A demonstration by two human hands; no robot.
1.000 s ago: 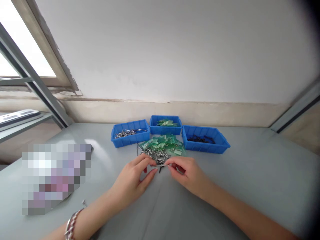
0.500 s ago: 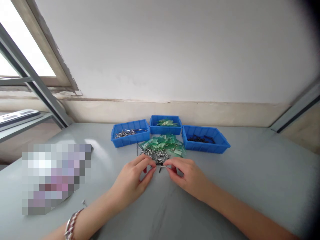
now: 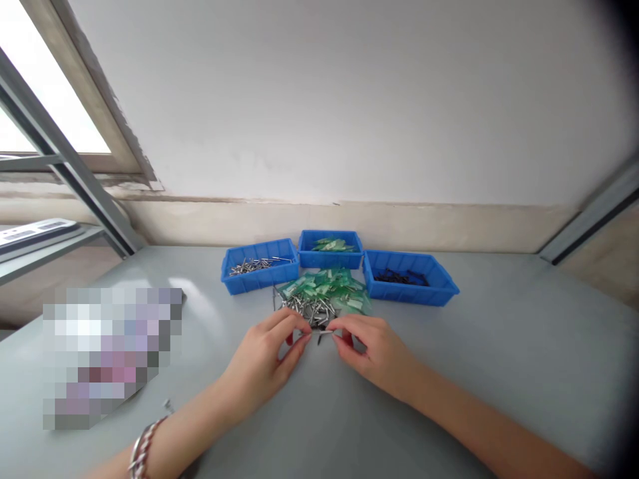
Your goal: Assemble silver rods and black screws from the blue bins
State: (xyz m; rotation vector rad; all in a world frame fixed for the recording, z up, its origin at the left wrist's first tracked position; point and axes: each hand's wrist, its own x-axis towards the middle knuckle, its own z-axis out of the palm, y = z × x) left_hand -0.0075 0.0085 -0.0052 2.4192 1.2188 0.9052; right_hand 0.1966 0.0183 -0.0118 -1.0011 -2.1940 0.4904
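Observation:
My left hand [image 3: 273, 347] is closed in a pinch, thumb against index finger, on something thin that its fingertips mostly cover. Opposite it, my right hand [image 3: 370, 346] pinches one end of a slim silver metal fastener [image 3: 325, 332], whose free end points at my left fingertips. Below that fastener a small dark piece [image 3: 319, 340] shows in the gap between the hands; whether it is held or lying on the table I cannot tell. Just beyond my fingers lies a heap of silver fasteners [image 3: 315, 309]. Green plastic packets [image 3: 327, 285] are piled behind the heap.
Three blue bins stand at the back: silver fasteners in the left bin [image 3: 260, 279], green packets in the middle bin [image 3: 331, 259], dark pieces in the right bin [image 3: 412, 293]. A blurred-out object [image 3: 112, 352] lies on the grey table [image 3: 489, 359]. A small loose piece [image 3: 168, 404] sits near my left forearm.
Both hands stay almost in place. The silver fastener in my right hand now reaches closer to my left fingertips, and the gap between them has narrowed slightly.

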